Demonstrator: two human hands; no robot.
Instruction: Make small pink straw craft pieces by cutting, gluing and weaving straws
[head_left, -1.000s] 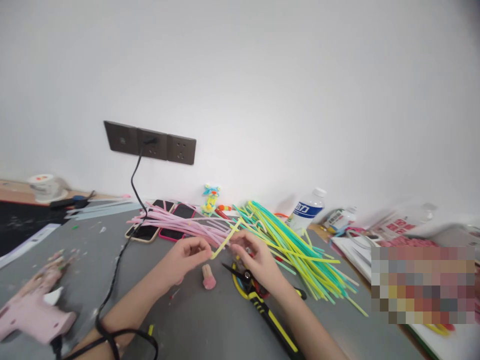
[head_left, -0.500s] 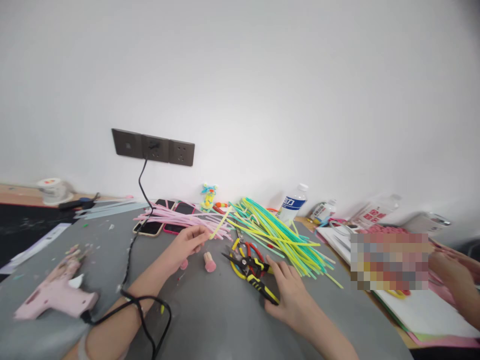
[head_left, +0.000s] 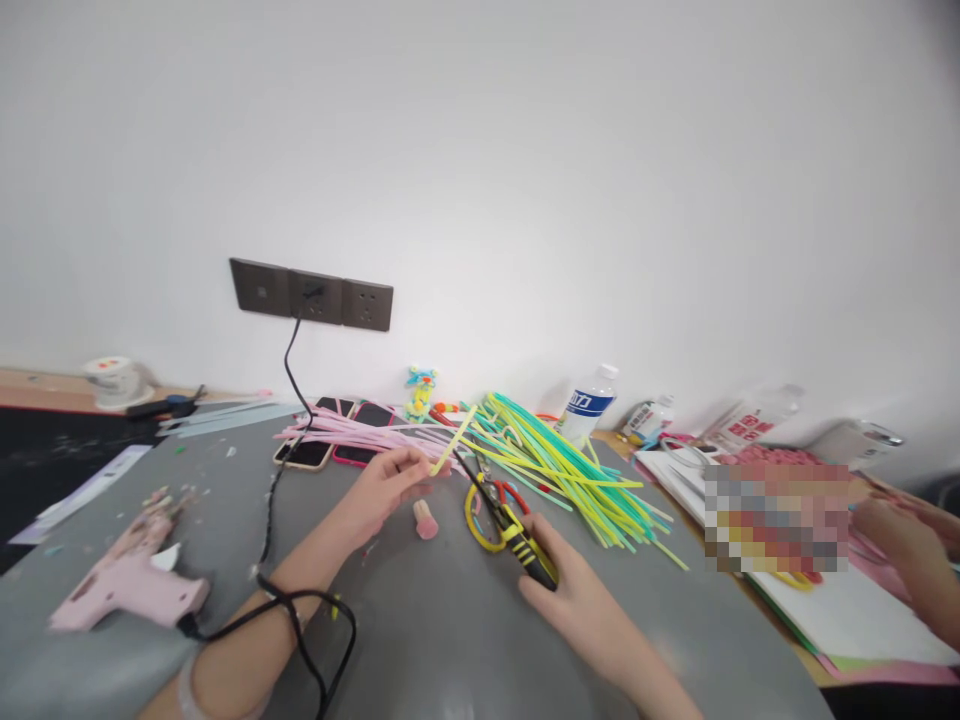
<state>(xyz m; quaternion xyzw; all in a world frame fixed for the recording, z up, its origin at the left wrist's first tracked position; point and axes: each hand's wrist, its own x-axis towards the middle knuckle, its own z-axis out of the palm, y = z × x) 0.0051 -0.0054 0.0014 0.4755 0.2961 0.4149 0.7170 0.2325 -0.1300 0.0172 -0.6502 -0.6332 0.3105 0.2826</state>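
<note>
My left hand [head_left: 386, 490] pinches a short yellow pipe cleaner [head_left: 455, 438] that slants up to the right from the fingertips. In my right hand [head_left: 566, 580] is a pair of pliers [head_left: 523, 542] with black-and-yellow handles, held together, the dark jaws pointing up and left near the pipe cleaner. Behind the pliers lies another tool with yellow and red loop handles [head_left: 474, 520]. A small pink piece with a pale stub [head_left: 426, 520] sits below my left fingers. Beyond my hands are pink pipe cleaners [head_left: 352, 430] and a yellow-and-green bundle [head_left: 562, 465].
A pink glue gun [head_left: 127, 590] lies at left; its black cord [head_left: 274, 490] crosses my left forearm. Phones [head_left: 304, 455] lie under the pink stems. A water bottle [head_left: 589, 405] stands by the wall. Another person's hand [head_left: 892, 530] is at right, beside white paper [head_left: 862, 620].
My right hand has taken up the pliers, whose spread handles have come together and whose jaws now point more upward. The left hand still holds the yellow pipe cleaner; the view shifted slightly.
</note>
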